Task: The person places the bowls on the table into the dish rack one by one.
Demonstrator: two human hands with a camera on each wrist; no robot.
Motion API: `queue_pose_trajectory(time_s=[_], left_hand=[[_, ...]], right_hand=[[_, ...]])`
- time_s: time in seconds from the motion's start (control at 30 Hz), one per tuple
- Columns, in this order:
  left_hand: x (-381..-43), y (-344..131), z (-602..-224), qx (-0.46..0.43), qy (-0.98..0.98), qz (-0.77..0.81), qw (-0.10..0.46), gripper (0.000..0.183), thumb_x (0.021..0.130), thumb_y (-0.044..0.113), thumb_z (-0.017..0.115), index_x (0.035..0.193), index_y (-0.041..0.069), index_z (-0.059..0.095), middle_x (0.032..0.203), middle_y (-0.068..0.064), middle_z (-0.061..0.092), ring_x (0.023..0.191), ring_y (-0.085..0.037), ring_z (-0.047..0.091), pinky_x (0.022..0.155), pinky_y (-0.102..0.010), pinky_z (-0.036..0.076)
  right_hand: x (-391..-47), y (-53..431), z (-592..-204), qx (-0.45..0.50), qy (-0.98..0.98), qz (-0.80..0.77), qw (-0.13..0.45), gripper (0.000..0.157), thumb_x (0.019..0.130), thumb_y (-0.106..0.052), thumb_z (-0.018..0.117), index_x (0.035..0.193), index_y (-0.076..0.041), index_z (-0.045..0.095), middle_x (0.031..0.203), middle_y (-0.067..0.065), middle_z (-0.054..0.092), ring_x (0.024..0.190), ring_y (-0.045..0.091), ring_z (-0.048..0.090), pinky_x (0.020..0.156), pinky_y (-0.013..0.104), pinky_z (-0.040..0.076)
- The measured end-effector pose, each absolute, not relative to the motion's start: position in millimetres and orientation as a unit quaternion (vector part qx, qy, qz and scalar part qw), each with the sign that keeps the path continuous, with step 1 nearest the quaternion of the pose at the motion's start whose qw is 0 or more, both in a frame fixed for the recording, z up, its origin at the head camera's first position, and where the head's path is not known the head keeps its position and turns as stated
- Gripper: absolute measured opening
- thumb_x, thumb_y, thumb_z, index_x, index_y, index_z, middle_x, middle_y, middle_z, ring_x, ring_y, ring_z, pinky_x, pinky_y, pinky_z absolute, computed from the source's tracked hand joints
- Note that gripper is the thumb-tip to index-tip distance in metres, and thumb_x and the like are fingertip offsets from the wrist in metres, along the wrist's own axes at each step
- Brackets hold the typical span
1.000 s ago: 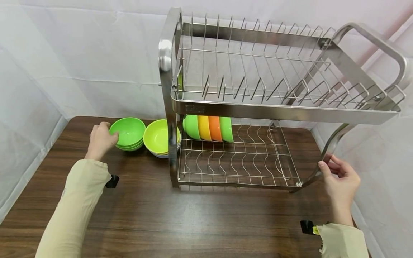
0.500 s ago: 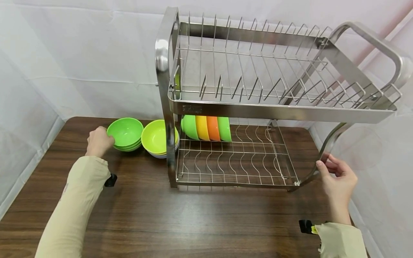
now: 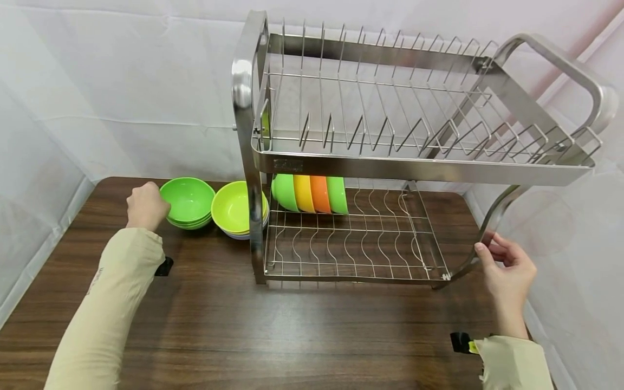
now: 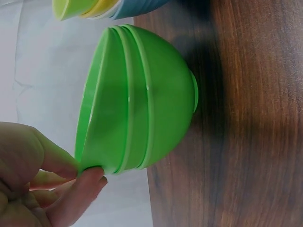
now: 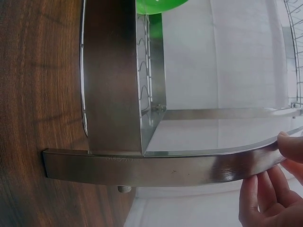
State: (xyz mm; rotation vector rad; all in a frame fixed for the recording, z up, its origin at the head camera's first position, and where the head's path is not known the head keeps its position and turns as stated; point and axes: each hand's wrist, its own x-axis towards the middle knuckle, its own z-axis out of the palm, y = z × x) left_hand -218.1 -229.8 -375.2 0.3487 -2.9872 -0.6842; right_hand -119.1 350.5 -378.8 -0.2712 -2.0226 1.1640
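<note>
My left hand [image 3: 146,206] pinches the rim of the top green bowl [image 4: 107,113] between thumb and fingers. That bowl sits nested in a stack of green bowls [image 4: 163,94] on the table. In the left wrist view its rim stands farther from the one beneath on the hand's side than on the far side. At the other end, my right hand [image 3: 509,273] holds the curved right leg [image 5: 199,166] of a two-tier metal dish rack [image 3: 419,169], thumb on one side and fingers on the other.
Right of the green stack, a yellow-green bowl [image 3: 231,208] tops another stack, partly behind the rack's left post [image 3: 254,216]. Green, yellow and orange bowls [image 3: 320,194] stand on edge in the lower tier's left end. White sheeting [image 3: 122,92] closes off the back and sides.
My left hand has drawn its fingers in from over the bowl's rim to a pinch at its left edge. The right hand keeps its hold; the whole head view has shifted slightly.
</note>
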Motion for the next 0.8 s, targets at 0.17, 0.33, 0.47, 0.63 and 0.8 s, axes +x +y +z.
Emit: queue_pose_trajectory(time_s=[0.17,0.33,0.47,0.63,0.8], left_hand=[[-216.7,-228.9,-370.4,0.116,-0.967,-0.221,0.048,0.005,0.075,-0.001,0.044,0.073,-0.004,0.047,0.070,-0.023,0.050,0.063,-0.039,0.047,0.046,-0.042,0.040],[-214.6,-228.8,-360.5,0.131,-0.962,-0.231,0.067,0.037,0.078,0.001,0.040,0.111,-0.008,0.055,0.098,-0.036,0.055,0.075,-0.050,0.051,0.055,-0.052,0.043],[-208.8,-230.4,-349.7,0.128,-0.959,-0.239,0.081,0.046,0.078,0.002,0.034,0.120,-0.005,0.053,0.110,-0.035,0.053,0.081,-0.054,0.051,0.057,-0.056,0.042],[-189.6,-228.7,-340.1,0.096,-0.962,-0.228,0.113,0.042,0.081,0.002,0.033,0.115,-0.003,0.057,0.106,-0.031,0.056,0.076,-0.049,0.053,0.045,-0.049,0.039],[-160.4,-222.4,-337.9,0.070,-0.961,-0.217,0.159,0.037,0.083,0.002,0.035,0.111,-0.002,0.059,0.099,-0.028,0.058,0.071,-0.046,0.053,0.039,-0.045,0.035]], right_hand=[[-118.9,352.0,-380.0,-0.112,-0.796,0.455,0.383,0.030,0.071,0.008,0.067,0.092,-0.013,0.068,0.063,-0.029,0.055,0.056,-0.014,0.051,0.054,0.004,0.038],[-119.8,352.5,-382.0,-0.110,-0.796,0.456,0.384,0.030,0.071,0.009,0.068,0.092,-0.011,0.069,0.063,-0.028,0.055,0.055,-0.014,0.051,0.053,0.004,0.038],[-119.5,350.8,-381.6,-0.112,-0.796,0.453,0.385,0.029,0.071,0.007,0.068,0.091,-0.014,0.069,0.062,-0.029,0.054,0.055,-0.014,0.051,0.053,0.004,0.038],[-118.6,349.7,-381.2,-0.110,-0.795,0.453,0.388,0.028,0.071,0.006,0.068,0.089,-0.016,0.069,0.062,-0.029,0.054,0.055,-0.014,0.051,0.053,0.004,0.037],[-117.8,349.8,-380.7,-0.111,-0.794,0.454,0.388,0.028,0.072,0.007,0.068,0.090,-0.014,0.069,0.062,-0.029,0.054,0.055,-0.014,0.050,0.053,0.004,0.037]])
